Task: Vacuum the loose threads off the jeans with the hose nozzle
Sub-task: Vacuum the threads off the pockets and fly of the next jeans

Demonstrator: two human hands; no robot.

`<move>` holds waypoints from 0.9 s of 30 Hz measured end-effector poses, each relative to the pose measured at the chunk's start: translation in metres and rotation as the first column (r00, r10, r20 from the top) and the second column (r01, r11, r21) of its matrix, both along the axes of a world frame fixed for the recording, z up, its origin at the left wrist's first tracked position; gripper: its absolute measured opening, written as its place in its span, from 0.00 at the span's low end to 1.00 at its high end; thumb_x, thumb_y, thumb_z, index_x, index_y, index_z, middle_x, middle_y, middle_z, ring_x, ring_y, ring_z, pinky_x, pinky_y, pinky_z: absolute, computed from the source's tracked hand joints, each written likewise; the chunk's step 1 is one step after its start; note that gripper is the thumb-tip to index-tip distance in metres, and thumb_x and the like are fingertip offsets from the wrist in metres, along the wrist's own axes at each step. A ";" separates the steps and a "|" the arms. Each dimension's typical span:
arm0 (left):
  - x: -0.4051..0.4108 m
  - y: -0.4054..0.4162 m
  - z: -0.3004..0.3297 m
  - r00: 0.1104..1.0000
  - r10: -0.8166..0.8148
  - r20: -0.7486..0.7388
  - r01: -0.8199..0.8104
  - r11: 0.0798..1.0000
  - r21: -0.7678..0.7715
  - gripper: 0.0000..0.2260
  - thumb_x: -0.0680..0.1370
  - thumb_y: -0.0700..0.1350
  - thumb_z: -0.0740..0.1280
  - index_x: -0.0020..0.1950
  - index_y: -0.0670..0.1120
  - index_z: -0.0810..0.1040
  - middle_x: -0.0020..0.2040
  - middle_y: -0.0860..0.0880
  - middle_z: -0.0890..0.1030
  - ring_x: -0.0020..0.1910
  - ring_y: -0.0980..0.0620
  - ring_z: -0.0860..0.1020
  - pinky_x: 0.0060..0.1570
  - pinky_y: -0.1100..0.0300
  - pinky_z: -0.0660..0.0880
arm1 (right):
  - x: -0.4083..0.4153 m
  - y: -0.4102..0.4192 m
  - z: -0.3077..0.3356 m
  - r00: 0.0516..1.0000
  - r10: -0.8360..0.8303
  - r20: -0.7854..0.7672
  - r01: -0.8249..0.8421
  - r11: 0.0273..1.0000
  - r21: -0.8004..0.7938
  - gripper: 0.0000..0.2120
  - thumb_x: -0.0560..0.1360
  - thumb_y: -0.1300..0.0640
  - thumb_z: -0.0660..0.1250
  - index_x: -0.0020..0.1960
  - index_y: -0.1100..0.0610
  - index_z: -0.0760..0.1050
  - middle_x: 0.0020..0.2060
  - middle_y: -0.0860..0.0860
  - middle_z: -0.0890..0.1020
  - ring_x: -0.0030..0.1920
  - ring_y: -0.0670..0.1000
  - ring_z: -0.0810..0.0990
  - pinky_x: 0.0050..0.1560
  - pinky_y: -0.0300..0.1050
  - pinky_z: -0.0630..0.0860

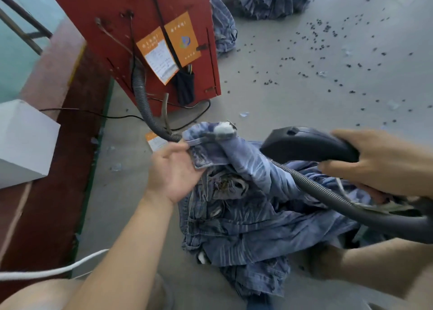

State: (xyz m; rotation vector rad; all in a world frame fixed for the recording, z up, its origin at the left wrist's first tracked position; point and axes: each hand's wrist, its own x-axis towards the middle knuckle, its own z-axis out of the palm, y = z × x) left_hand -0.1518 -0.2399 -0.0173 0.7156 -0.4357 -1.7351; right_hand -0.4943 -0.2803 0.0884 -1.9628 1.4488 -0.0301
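Our right hand [377,162] grips the black nozzle handle [309,145], its ribbed hose [328,192] trailing back under the wrist. Just left of it, our left hand [174,169] pinches a fold of the jeans [246,216], which lie bunched on the floor below both hands. Beyond the left hand stands a red cabinet [117,17].

- Jeans [246,216]: blue washed denim, crumpled in a heap on the floor; one part lifted at the upper left, white lining showing at its tip.
- Hose nozzle [309,144]: black, curved, raised above the heap; ribbed black hose [328,192] trails across the denim.
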 end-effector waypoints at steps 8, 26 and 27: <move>0.040 0.071 -0.080 0.222 -0.821 0.527 0.345 0.571 0.745 0.25 0.75 0.71 0.67 0.61 0.54 0.83 0.56 0.55 0.87 0.56 0.54 0.84 0.59 0.54 0.76 | -0.046 -0.035 -0.039 0.929 -0.021 -0.370 -0.027 0.992 -0.124 0.08 0.72 0.43 0.73 0.44 0.43 0.75 0.27 0.49 0.79 0.21 0.46 0.77 0.29 0.49 0.79; 0.024 0.078 -0.122 0.113 -0.844 0.525 0.293 0.533 0.794 0.14 0.77 0.34 0.62 0.56 0.44 0.83 0.48 0.45 0.85 0.48 0.47 0.82 0.42 0.61 0.77 | -0.012 -0.016 -0.073 0.828 0.375 -0.417 -0.332 0.927 0.175 0.10 0.73 0.39 0.69 0.50 0.39 0.71 0.38 0.43 0.80 0.37 0.43 0.78 0.36 0.39 0.72; 0.022 0.079 -0.129 0.472 -0.709 0.524 0.146 0.650 0.746 0.12 0.77 0.34 0.61 0.57 0.41 0.80 0.44 0.44 0.84 0.43 0.46 0.81 0.39 0.59 0.77 | -0.012 -0.013 -0.076 0.822 0.392 -0.414 -0.346 0.920 0.183 0.09 0.74 0.40 0.69 0.49 0.40 0.70 0.39 0.42 0.78 0.38 0.42 0.77 0.35 0.39 0.70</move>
